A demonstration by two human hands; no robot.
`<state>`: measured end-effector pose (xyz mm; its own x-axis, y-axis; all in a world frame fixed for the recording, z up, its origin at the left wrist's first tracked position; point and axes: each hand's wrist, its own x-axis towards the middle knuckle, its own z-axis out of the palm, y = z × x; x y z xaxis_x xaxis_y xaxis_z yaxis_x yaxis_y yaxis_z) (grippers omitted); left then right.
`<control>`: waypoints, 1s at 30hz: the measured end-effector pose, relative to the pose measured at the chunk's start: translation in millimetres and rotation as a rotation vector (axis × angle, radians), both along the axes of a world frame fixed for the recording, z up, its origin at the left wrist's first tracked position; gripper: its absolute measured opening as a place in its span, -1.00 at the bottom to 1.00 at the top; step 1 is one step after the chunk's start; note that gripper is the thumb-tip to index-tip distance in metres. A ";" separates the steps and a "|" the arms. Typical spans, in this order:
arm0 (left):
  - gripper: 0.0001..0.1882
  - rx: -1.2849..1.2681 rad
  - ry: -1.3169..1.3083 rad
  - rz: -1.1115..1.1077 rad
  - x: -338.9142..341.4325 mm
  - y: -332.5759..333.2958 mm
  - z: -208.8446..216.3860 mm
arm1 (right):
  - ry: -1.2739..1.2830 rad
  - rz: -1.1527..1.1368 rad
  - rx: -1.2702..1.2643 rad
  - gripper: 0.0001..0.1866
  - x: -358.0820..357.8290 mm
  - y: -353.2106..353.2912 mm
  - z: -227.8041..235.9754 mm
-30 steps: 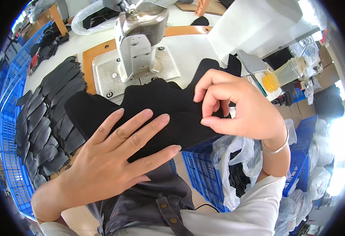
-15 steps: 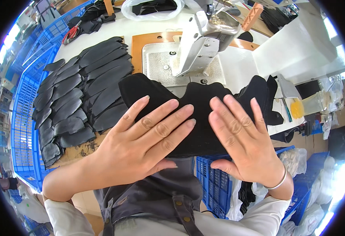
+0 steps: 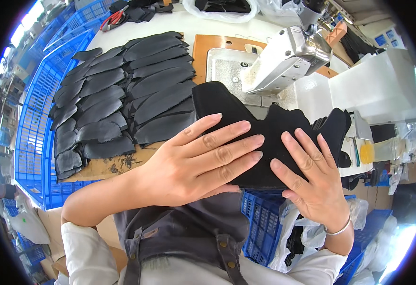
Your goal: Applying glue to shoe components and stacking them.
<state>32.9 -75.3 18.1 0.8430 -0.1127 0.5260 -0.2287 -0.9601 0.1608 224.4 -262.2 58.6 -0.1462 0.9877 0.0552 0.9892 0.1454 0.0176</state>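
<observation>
A black fabric piece (image 3: 274, 126) with a wavy far edge lies in front of the sewing machine (image 3: 286, 59), on the near side of the table. My left hand (image 3: 212, 154) rests flat on its left part, fingers stretched out toward the right. On its right part lies my right hand (image 3: 312, 171), fingers spread and a bracelet at the wrist. Both palms face down, and neither hand grips anything. Further black layers show at the piece's right end; how many cannot be told.
Overlapping rows of dark leather-like pieces (image 3: 122, 95) cover a brown board at left. Blue plastic crates (image 3: 34, 123) stand beyond the left table edge and below the front edge. Red-handled scissors (image 3: 114, 19) lie far left. A yellow-capped clear bottle (image 3: 381, 151) is at right.
The view has shifted, so the table things appear further right. My hands stay flat on the black fabric; the right one now sits slightly lower and closer to the left fingertips.
</observation>
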 end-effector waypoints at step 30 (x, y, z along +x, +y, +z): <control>-0.72 -0.267 -0.449 -0.187 0.5 8.2 -31.3 | -0.227 0.290 0.539 -0.92 -50.4 41.1 -6.9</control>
